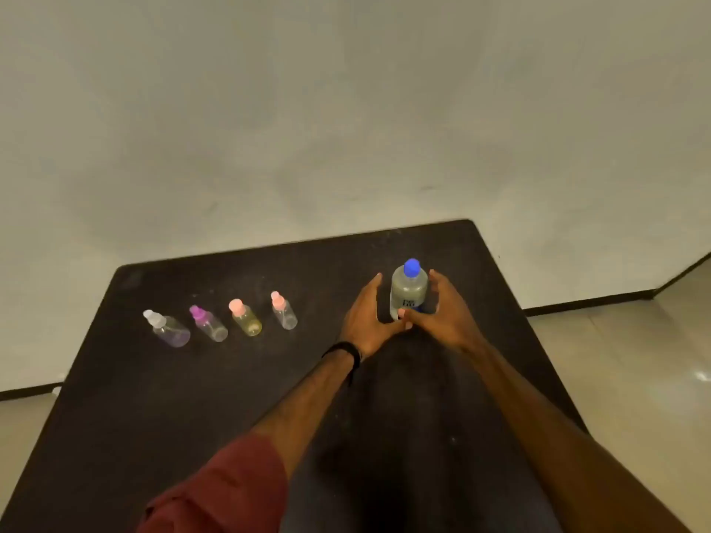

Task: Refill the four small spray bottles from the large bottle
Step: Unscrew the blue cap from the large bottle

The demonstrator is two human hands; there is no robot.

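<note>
The large bottle (409, 290), translucent with a blue cap, stands upright on the right part of the dark table (192, 398). My left hand (363, 315) is just left of it with fingers spread and a gap to the bottle. My right hand (442, 313) cups its right side, fingers extended. Both thumbs meet at the bottle's lower front. Four small spray bottles stand in a row to the left: a white-capped one (167, 328), a purple-capped one (209, 324), a peach-capped yellowish one (246, 319) and a pink-capped one (284, 311).
The table's far edge (292, 242) lies close behind the bottles, in front of a pale wall. Tiled floor (635, 359) shows to the right. A black band sits on my left wrist (346, 352).
</note>
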